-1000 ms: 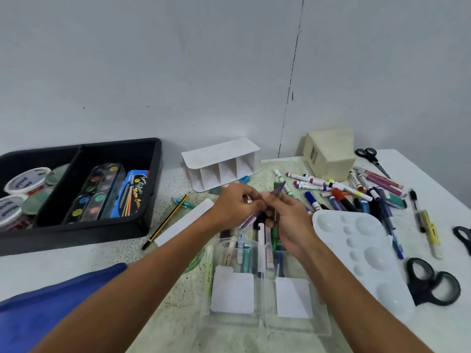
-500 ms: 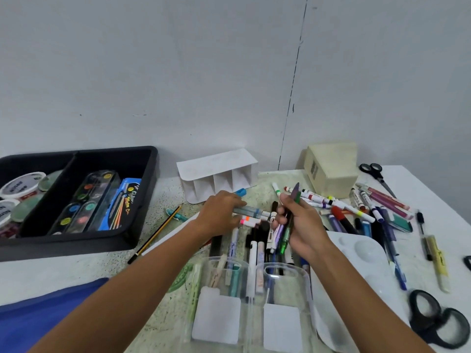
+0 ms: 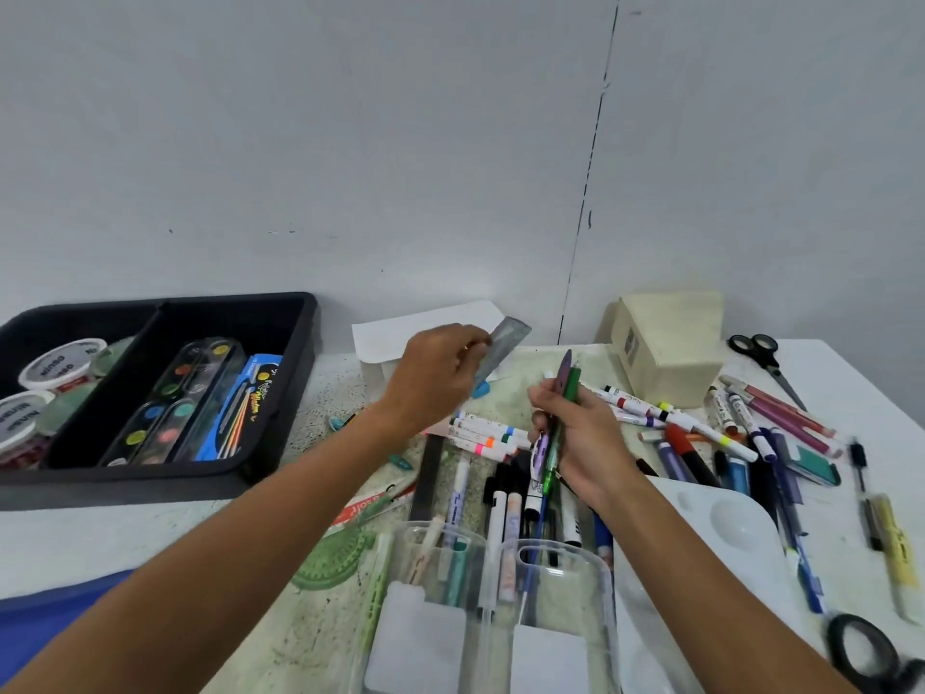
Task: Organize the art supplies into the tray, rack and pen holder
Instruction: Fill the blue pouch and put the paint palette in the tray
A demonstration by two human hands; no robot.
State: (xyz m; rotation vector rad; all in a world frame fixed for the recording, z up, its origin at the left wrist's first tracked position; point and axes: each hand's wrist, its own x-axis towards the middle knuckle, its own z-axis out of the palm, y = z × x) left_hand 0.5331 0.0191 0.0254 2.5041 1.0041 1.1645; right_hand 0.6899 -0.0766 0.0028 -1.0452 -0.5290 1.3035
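Grey ruler (image 3: 503, 350) pinched in the left hand (image 3: 434, 375) at frame centre above the bench (image 3: 851, 383), right hand (image 3: 580, 435) gripping green and purple pens (image 3: 559, 423), clear pen holder (image 3: 493, 613) sitting at lower centre.

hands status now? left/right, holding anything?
Left hand: pinching a grey ruler, lifted.
Right hand: gripping a bundle of pens.

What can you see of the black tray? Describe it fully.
The black tray looks like plastic, rectangular, with a divider making two compartments. It sits flat at the table's back left, near the wall. The left compartment holds white-lidded tubs; the right holds watercolour sets and a blue pack. Neither hand touches it.
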